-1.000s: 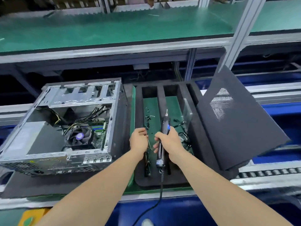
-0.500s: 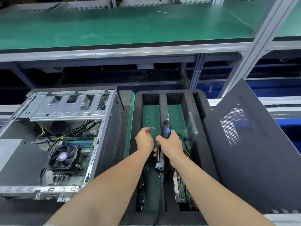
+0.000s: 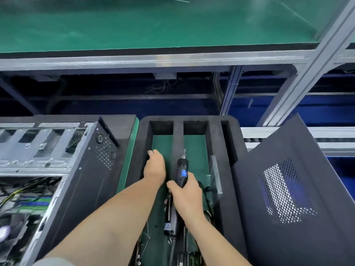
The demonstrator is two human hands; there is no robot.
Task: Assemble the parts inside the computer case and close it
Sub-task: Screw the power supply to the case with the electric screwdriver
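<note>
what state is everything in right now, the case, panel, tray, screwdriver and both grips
computer case, open, side uncovered, cables showing inside
side panel, off the case, propped tilted right of the foam tray
foam tray, lying flat beside the case
electric screwdriver, held, bit pointing away, display lit blue
right grip, wrapped round the screwdriver body
left grip, down in the tray's left slot, fingertips hidden, unclear if holding anything

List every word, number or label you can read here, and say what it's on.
No text is legible.
The blue display on the electric screwdriver: lit, characters too blurred.
The small label near its lower end: too small to read.
The computer case and side panel: no text visible.
</note>
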